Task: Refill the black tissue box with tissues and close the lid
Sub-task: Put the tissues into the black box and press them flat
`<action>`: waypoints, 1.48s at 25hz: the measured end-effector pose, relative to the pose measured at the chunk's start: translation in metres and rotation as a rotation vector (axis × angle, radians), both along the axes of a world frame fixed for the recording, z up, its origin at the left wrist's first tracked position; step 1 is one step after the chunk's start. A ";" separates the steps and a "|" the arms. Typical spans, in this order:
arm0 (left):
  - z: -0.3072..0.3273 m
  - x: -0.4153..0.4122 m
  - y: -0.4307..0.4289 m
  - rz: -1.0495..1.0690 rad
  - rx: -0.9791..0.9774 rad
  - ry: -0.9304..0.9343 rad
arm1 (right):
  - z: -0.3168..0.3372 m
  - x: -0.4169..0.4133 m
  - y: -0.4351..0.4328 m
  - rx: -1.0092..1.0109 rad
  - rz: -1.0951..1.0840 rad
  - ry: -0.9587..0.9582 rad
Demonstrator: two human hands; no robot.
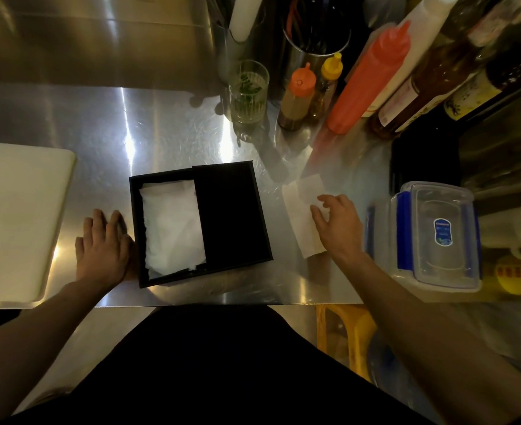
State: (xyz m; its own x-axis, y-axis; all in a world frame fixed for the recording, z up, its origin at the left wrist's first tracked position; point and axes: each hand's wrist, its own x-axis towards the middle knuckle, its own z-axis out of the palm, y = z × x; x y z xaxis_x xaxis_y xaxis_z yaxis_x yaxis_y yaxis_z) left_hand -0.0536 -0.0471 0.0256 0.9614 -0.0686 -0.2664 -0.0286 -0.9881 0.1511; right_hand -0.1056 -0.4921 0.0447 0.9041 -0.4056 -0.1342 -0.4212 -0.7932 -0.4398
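Note:
The black tissue box (136,234) sits in the middle of the steel counter near the front edge. Its black lid (231,213) covers the right half only. White tissues (172,228) lie in the uncovered left half. My left hand (103,250) rests flat on the counter against the box's left wall, fingers apart. My right hand (337,225) hovers with spread fingers over a strip of pale paper (302,216) lying on the counter to the right of the box; its fingertips touch or nearly touch the paper.
A white cutting board (14,219) lies at the left. A clear lidded container with blue clips (431,237) stands at the right. Behind the box stand a glass with green sprigs (248,93), sauce bottles (366,81) and a steel utensil holder (314,53). A yellow stool (345,335) is below.

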 end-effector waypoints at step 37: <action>-0.011 0.000 0.044 -0.116 -0.076 0.056 | 0.065 0.047 0.256 0.301 0.028 -0.149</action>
State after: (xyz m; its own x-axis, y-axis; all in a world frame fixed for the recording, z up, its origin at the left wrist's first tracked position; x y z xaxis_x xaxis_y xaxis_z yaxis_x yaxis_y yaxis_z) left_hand -0.0540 -0.0030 0.0145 0.9297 -0.1999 -0.3092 -0.1309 -0.9644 0.2297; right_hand -0.0585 -0.2359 0.1094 0.9329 -0.3430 -0.1100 -0.3151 -0.6288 -0.7109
